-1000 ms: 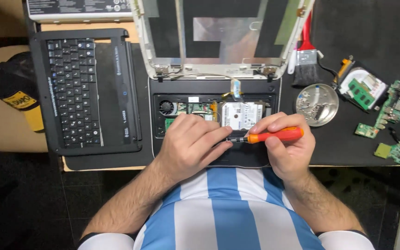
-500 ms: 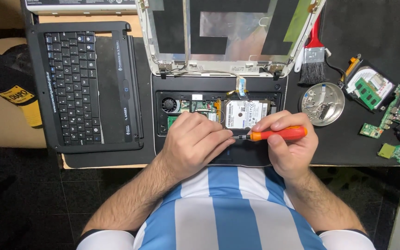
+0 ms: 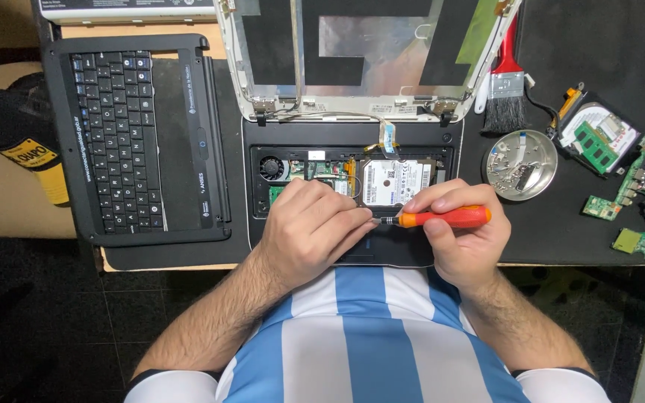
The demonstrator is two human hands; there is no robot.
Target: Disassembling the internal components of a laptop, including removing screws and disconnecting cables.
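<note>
the right hand (image 3: 463, 242) grips an orange-handled screwdriver (image 3: 442, 219) lying level, its tip at the lower edge of the hard drive (image 3: 393, 183); the left hand (image 3: 309, 235) lies curled beside that tip, fingers pinched at the shaft. judgement: keep the tip seated squarely and the open laptop base (image 3: 349, 142) braced, with the metal dish (image 3: 520, 164) near to the right.

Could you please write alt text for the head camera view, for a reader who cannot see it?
A person's right hand holds an orange-handled screwdriver level over an opened laptop base, its tip at the left hand beside the silver hard drive. A detached keyboard lies left; a brush and metal dish right.
</note>
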